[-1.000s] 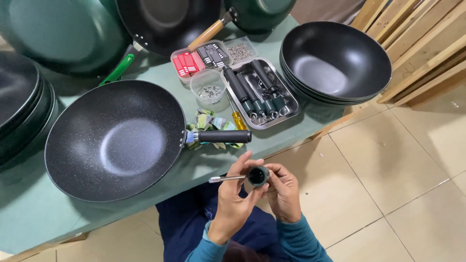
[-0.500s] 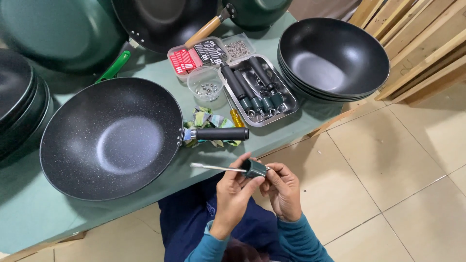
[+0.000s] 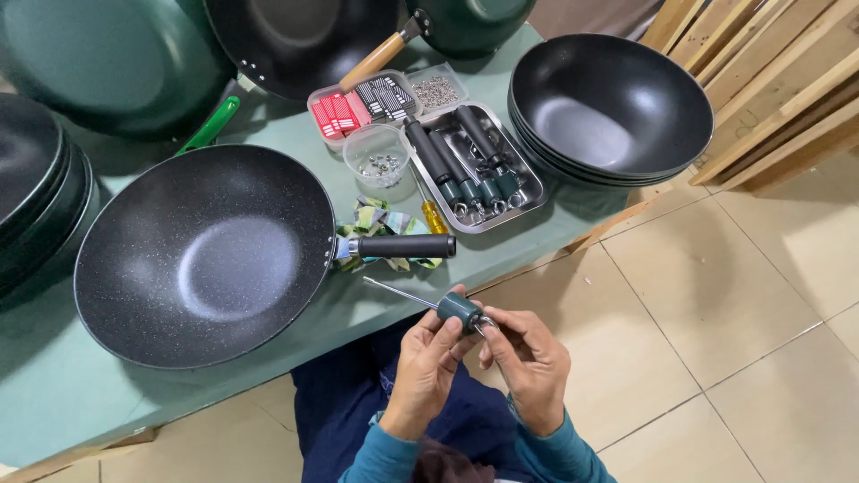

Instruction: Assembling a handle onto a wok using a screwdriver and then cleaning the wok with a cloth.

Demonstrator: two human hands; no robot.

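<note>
- Two hands meet just below the table edge: the left hand (image 3: 428, 368) wraps its fingers around a short dark-green handle piece (image 3: 460, 309), grasping it firmly so the open end faces the other hand.
- From the far end of that piece a thin metal rod (image 3: 400, 293) sticks out toward the wok, apparently threaded through it.
- Pinched at the near end, the right hand (image 3: 528, 358) closes its fingertips on a small metal fitting (image 3: 486, 322) touching the green piece; what exactly it is stays too small to tell.
- On the green table (image 3: 54, 394) a speckled black wok (image 3: 204, 255) lies with its black handle (image 3: 403, 246) pointing at the person, resting over crumpled wrappers (image 3: 385, 221).
- Within easy reach sit a steel tray of handles (image 3: 474, 170), a clear cup of small screws (image 3: 377, 156), and a divided parts box (image 3: 376, 98).
- Stacked black pans (image 3: 613, 107) stand at the table's right end, apart from the work.
</note>
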